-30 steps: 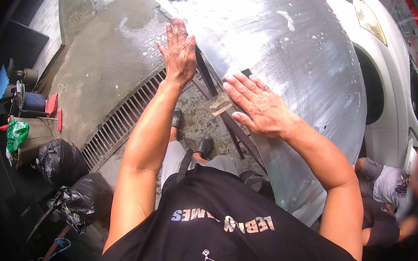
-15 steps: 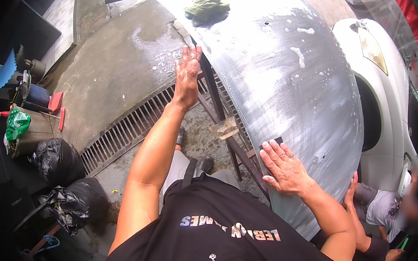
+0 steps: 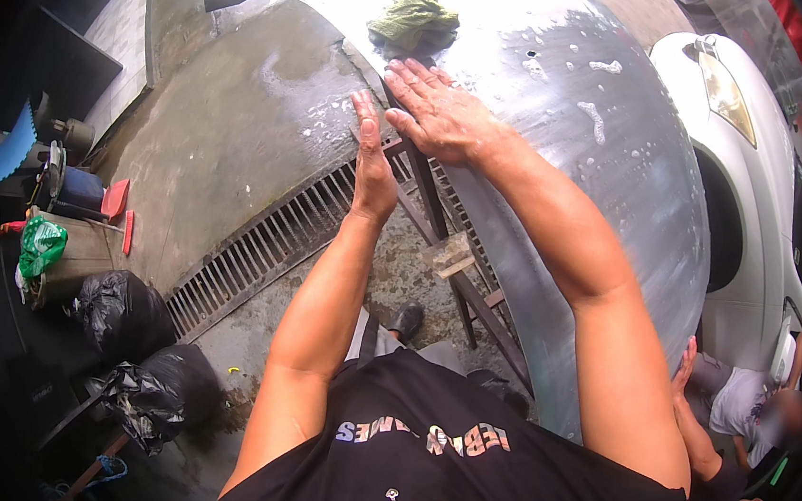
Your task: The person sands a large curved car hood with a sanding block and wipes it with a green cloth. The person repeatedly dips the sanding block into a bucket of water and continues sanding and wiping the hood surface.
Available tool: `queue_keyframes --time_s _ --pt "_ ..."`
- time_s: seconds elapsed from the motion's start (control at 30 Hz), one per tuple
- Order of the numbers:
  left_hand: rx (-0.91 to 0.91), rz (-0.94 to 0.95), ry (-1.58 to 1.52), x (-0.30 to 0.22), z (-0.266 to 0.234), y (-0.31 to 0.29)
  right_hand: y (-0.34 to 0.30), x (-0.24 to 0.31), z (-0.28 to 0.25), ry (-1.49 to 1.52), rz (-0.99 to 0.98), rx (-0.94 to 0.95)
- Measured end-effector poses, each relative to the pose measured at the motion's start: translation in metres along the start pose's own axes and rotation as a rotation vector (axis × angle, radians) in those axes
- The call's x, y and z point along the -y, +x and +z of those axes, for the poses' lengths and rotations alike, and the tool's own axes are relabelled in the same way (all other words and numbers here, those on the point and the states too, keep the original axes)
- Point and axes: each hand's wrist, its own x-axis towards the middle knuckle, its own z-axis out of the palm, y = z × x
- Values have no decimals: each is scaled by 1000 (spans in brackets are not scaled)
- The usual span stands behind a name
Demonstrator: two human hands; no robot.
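A large grey curved car panel (image 3: 613,221), wet with white foam streaks, rests on a dark metal stand (image 3: 430,191). My right hand (image 3: 441,120) lies flat across the panel's far left part, fingers stretched. A dark flat pad lies pressed beneath it, almost wholly hidden; I cannot tell its exact kind. Just beyond those fingertips sits a crumpled green cloth (image 3: 413,21). To the left of the panel's edge my left hand (image 3: 372,167) is raised edge-on, fingers straight and holding nothing. Whether it touches the edge I cannot tell.
A white car (image 3: 757,215) stands close on the right. Another person's hand (image 3: 684,371) is at the panel's near right edge, and someone in a light shirt (image 3: 741,400) is beyond. Black rubbish bags (image 3: 165,387), a bin (image 3: 67,255) and a floor grate (image 3: 248,256) are at left.
My right hand has swept from the panel's near part to the far left, beside the cloth, and the dark pad has gone with it. My left hand has shifted slightly nearer and to the right.
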Motion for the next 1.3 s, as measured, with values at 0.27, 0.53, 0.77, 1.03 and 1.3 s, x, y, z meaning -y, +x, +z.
queue_keyframes --time_s 0.27,0.53,0.77,1.03,1.3 --pt "217 -86 913 -9 -12 31 -260 74 -40 85 131 264" --pt "152 34 1148 12 -1 28 -91 -2 -35 89 37 146" --pt "175 75 1189 8 -11 31 -138 15 -46 141 78 264" --pt "197 102 1248 4 -13 33 -78 0 -28 91 7 94" --pt "221 65 1197 -2 -8 34 -63 -5 -29 107 10 115"
